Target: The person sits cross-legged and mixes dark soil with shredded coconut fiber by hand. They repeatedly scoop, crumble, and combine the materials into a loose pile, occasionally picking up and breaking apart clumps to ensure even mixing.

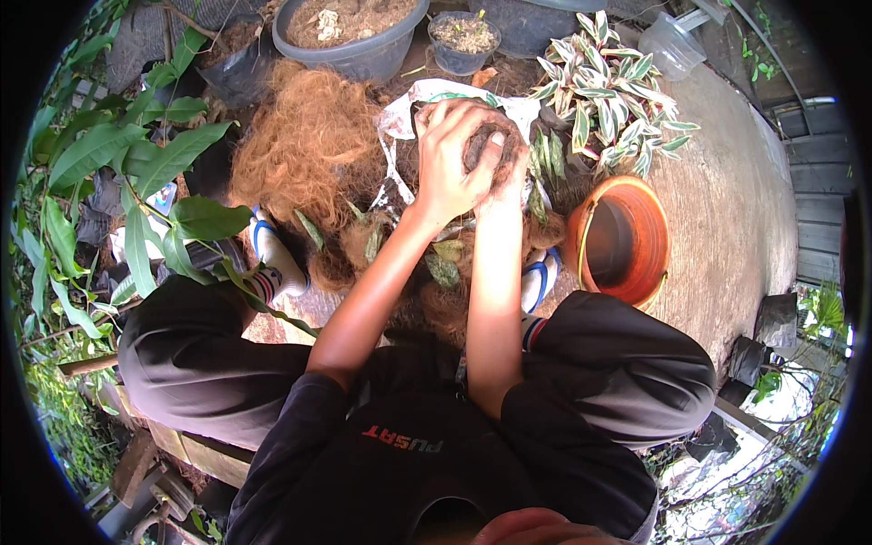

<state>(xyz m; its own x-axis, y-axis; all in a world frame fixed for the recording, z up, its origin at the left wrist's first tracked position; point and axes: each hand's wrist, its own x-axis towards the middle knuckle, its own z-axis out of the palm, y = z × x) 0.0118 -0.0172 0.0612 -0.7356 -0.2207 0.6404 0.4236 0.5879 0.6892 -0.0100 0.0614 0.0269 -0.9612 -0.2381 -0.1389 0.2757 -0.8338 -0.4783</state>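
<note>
Both hands are cupped together round a dark brown clump of soil and fibre (479,145). My left hand (447,162) wraps its left side and top, fingers bent. Against its right side rests my right hand (510,173), largely covered by the left hand and the clump. Beneath them lies an open white plastic sack (396,121), its contents mostly hidden by my hands. A heap of loose brown coconut-like fibre (304,150) sits left of the sack. Between my forearms and around them are fibre clumps and mottled green leaves (442,270).
An orange bucket (656,241) with dark contents stands right, beside a potted-looking striped-leaf plant (607,95). A large grey pot (350,56) of brown material and a small black pot (463,59) stand at the back. Leafy branches (136,163) reach in from the left.
</note>
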